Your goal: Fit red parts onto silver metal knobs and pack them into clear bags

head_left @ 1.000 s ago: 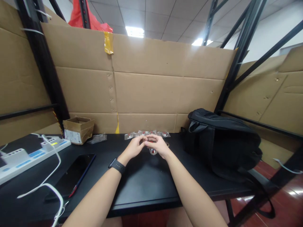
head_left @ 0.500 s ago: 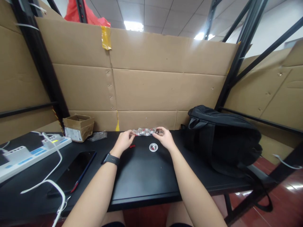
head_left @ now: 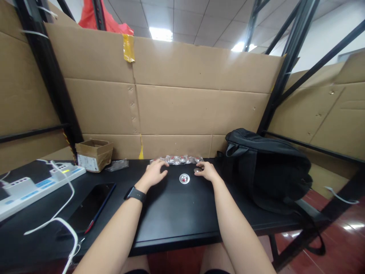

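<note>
A small clear round disc with a red centre [head_left: 184,179] lies flat on the black table, between my hands. Behind it, several similar discs in clear wrappers [head_left: 178,160] form a row along the cardboard. My left hand [head_left: 154,173], with a dark watch on its wrist, hovers at the row's left end, thumb and fingers apart and nothing seen between them. Between thumb and fingers of my right hand [head_left: 208,171] is another clear round disc [head_left: 197,171], partly hidden by the fingertips and low over the table, right of the lone disc.
A black backpack [head_left: 268,167] fills the right side. To the left are a phone [head_left: 94,207], a white power strip [head_left: 42,186] with cables, a small open cardboard box [head_left: 95,154] and a clear plastic bag [head_left: 118,164]. Cardboard panels [head_left: 176,110] wall the table's back.
My right hand has moved right and slightly nearer, away from the row, with a disc in its fingers. The left hand has opened; the red bit beside it no longer shows.
</note>
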A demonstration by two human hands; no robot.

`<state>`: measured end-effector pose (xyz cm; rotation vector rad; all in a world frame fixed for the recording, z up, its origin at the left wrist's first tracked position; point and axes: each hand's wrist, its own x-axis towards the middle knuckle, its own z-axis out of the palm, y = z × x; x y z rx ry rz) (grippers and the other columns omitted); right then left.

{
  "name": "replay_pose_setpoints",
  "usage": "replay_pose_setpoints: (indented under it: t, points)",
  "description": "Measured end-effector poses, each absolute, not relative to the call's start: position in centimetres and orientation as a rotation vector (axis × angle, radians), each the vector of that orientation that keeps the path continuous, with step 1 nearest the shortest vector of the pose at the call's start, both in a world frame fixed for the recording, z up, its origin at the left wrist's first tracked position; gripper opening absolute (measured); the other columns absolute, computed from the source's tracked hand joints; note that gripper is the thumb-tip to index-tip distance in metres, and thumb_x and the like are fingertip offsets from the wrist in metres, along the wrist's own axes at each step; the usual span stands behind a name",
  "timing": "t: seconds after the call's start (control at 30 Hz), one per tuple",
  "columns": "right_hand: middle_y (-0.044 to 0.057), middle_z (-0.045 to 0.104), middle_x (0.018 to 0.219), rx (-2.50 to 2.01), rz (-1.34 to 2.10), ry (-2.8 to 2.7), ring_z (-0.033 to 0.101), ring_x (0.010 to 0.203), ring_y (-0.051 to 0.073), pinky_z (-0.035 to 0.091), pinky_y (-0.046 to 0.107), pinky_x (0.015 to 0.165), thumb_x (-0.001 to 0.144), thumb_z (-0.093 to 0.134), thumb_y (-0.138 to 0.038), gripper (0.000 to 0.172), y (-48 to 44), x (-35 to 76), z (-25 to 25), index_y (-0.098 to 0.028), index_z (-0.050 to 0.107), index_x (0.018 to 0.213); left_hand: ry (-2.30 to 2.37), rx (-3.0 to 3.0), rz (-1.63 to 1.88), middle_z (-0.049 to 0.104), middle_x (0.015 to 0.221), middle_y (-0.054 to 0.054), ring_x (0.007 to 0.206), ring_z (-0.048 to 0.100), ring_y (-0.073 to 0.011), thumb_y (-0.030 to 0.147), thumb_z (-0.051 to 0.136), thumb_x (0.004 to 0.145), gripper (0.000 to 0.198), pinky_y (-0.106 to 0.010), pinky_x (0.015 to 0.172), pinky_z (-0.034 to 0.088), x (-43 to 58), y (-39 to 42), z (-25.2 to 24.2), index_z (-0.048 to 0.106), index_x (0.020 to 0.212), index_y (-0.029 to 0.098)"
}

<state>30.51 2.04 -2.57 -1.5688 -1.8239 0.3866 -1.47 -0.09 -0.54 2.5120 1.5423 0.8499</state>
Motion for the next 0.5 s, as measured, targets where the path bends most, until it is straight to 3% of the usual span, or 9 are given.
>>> replay_pose_setpoints:
  t: [0.2,0.33,0.5]
  points:
    - [0.007,0.075,0.104,-1.635,0.332,-1.893,0.069,0.098,0.025,0.05,0.031,0.088,0.058,0.086,-0.025,0.049,1.7,30.5,-2.1,-0.02,0.075,0.106,1.122,2.723,0.725,0.062,0.129,-0.002,0.116,0.054,-0.0235,0.031,0.051,0.095,0.032,-0.04,0.097,0.039,3.8,-2.2,-2.1,0.063,0.124,0.035]
    - [0.008,0.074,0.107,-1.608,0.275,-1.85,0.068,0.099,0.024,0.05,0.031,0.088,0.071,0.076,-0.027,0.034,1.6,30.1,-1.9,-0.019,0.075,0.104,1.16,2.783,0.751,0.065,0.117,-0.004,0.108,0.054,-0.0226,0.032,0.045,0.099,0.026,-0.039,0.092,0.036,5.2,-3.0,-2.3,0.071,0.104,0.029]
    - [0.008,0.074,0.106,-1.523,0.258,-1.859,0.068,0.098,0.022,0.05,0.031,0.089,0.076,0.07,-0.024,0.028,1.4,28.9,-1.5,-0.018,0.075,0.103,1.284,2.744,0.775,0.066,0.105,-0.005,0.102,0.054,-0.0236,0.036,0.056,0.094,0.02,-0.037,0.087,0.036,4.7,-3.0,-1.8,0.072,0.092,0.024]
